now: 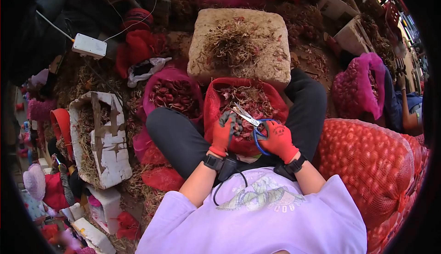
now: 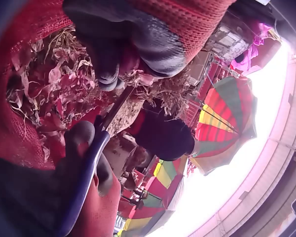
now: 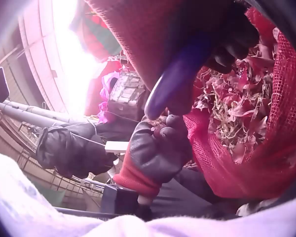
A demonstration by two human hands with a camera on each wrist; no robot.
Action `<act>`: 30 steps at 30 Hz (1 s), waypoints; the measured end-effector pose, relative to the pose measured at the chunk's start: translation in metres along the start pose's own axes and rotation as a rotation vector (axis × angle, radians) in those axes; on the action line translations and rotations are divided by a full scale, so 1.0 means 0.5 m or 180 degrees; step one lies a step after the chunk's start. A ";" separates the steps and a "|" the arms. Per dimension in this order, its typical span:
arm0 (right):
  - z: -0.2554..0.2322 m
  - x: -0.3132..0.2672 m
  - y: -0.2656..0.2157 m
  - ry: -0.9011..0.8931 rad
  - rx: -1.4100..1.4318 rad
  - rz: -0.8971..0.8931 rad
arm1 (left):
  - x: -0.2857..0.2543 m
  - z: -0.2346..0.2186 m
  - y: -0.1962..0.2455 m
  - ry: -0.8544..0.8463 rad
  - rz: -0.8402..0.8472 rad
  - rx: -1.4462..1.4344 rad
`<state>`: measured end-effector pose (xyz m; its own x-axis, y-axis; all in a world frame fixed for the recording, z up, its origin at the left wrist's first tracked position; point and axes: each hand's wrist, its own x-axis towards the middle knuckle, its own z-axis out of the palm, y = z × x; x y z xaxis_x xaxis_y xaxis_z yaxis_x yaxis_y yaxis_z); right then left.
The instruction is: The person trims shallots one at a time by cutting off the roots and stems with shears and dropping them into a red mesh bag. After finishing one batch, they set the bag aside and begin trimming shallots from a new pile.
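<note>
In the head view, the gloved left hand (image 1: 223, 134) is over a red mesh bag (image 1: 281, 104) of dry skins and stalks. Its grey-coated fingers pinch a small reddish bulb (image 2: 129, 62), seen in the left wrist view. The gloved right hand (image 1: 278, 140) grips the blue handles of scissors (image 1: 246, 115), fingers curled round them. Their blades point up and left, towards the left fingertips. Close up, a blade (image 2: 117, 106) meets the dry end beside the bulb; whether it touches is unclear. In the right wrist view, the blue handle (image 3: 180, 74) partly hides the work.
A foam block (image 1: 271, 38) with a heap of dry stalks stands beyond the bag. Left of the bag sits a pink bag of red bulbs (image 1: 173, 95). Full red mesh sacks (image 1: 363, 162) are at the right, a white foam box (image 1: 112, 155) at the left.
</note>
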<state>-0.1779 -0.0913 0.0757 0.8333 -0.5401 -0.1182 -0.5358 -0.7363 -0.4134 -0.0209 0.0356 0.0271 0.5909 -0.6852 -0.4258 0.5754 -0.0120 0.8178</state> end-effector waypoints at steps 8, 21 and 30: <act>-0.001 0.023 0.036 -0.0367 0.0728 0.0218 | -0.016 0.005 0.029 -0.0378 -0.0105 -0.0497; -0.073 -0.011 0.000 -0.0349 0.1277 -0.0097 | -0.003 -0.026 0.020 -0.1094 -0.1104 -0.1568; -0.028 -0.018 0.054 -0.0438 0.1053 0.0103 | -0.011 -0.011 0.027 -0.1022 -0.0752 -0.0602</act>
<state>-0.2017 -0.1118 0.0783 0.8391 -0.4845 -0.2471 -0.5080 -0.5356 -0.6746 -0.0133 0.0431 0.0382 0.2421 -0.8716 -0.4263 0.7846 -0.0826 0.6145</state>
